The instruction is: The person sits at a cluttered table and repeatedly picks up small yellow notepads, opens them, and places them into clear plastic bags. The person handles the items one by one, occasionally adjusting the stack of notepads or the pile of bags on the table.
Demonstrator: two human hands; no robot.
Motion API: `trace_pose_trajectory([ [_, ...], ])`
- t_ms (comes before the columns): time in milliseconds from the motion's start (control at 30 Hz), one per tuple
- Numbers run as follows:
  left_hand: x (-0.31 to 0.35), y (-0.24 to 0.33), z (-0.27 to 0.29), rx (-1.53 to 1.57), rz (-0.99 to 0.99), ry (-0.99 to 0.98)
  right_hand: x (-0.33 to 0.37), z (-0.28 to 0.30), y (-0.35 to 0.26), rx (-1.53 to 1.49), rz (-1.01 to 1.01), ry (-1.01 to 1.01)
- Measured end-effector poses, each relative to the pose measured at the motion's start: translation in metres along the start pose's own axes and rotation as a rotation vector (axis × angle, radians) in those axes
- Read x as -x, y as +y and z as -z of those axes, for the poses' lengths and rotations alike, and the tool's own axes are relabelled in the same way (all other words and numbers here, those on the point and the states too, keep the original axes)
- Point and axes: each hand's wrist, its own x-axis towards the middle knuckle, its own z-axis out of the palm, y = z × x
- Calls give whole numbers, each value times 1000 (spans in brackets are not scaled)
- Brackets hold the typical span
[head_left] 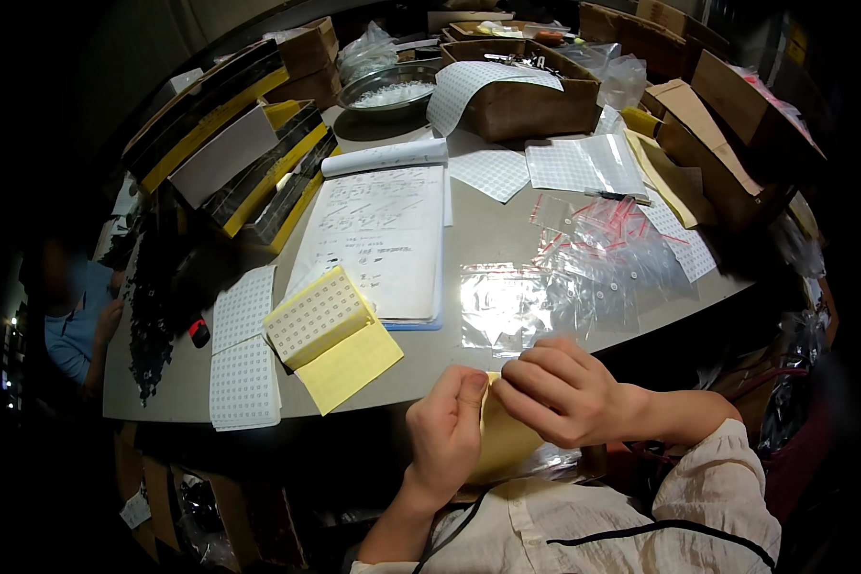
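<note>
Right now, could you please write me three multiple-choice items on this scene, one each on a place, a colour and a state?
1. Where does the open notebook lie?
A. on the grey table
B. on the person's lap
C. in a cardboard box

2. What colour is the sheet held in both hands?
A. blue
B. yellow
C. red

3. How is the left hand?
A. flat on the table
B. hanging empty
C. gripping the sheet

Answers: 1 A, it lies flat mid-table; 2 B, yellow shows between left hand and right hand; 3 C, its thumb presses the sheet.
</note>
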Motion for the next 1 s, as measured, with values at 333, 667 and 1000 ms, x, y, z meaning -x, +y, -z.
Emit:
trace_pose_trajectory([
  [333,2,-9,-1,-89,-53,27,-19,13,78,-602,-653,-284],
  [667,8,-18,15,-28,-73,83,-45,-8,129,-79,-678,-835],
  [1000,26,-23,36,202,55,164,-53,-50,103,-392,-434,-479],
])
